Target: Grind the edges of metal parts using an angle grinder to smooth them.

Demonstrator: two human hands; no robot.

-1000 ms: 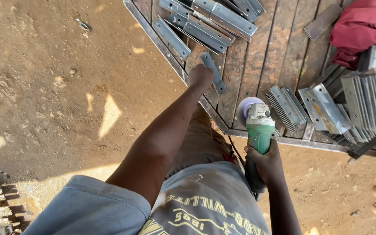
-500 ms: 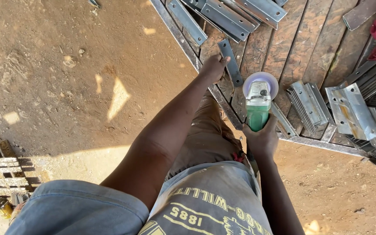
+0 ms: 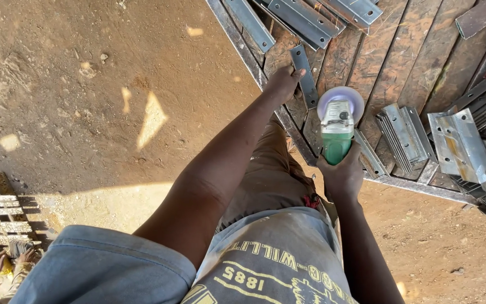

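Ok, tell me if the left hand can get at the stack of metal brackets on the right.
Probably not: the left hand holds a metal strip, and the grinder in the right hand sits between it and the brackets.

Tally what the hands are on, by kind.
Green angle grinder: 1, in the right hand
Flat metal bracket: 1, under the left hand
Total: 2
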